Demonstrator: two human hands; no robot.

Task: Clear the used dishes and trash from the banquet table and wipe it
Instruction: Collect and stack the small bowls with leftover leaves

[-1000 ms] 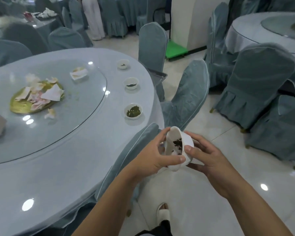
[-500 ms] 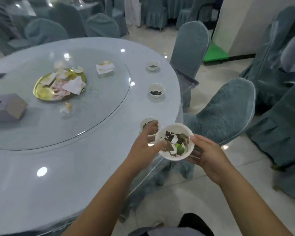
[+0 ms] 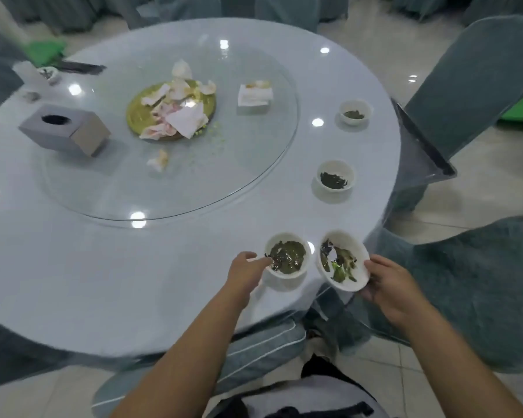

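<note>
My right hand point(image 3: 388, 286) grips a tilted white bowl point(image 3: 349, 277) of leftover greens and scraps over the round table's point(image 3: 73, 267) near edge. Just left of it a second white bowl point(image 3: 284, 274) of dark greens stands on the table. My left hand point(image 3: 243, 271) reaches to that bowl's left rim, a finger touching the rim or the food. Further along the edge stand two more small bowls point(image 3: 335, 188) point(image 3: 354, 117) with dark leftovers. On the glass turntable point(image 3: 239, 176) lie a gold plate point(image 3: 139, 111) heaped with used napkins, a folded napkin point(image 3: 254, 98) and a crumpled scrap point(image 3: 159, 159).
A grey tissue box point(image 3: 65, 131) sits on the turntable's left side. A small cup point(image 3: 47, 74) and dark chopsticks point(image 3: 79, 67) lie at the far left. Covered chairs point(image 3: 465, 82) point(image 3: 465, 282) stand close on the right and another point(image 3: 254, 351) is below my arms.
The view swung left and down over the table. My left hand let go of the held bowl and reached to the bowl standing on the table. My right hand kept the held bowl beside it.
</note>
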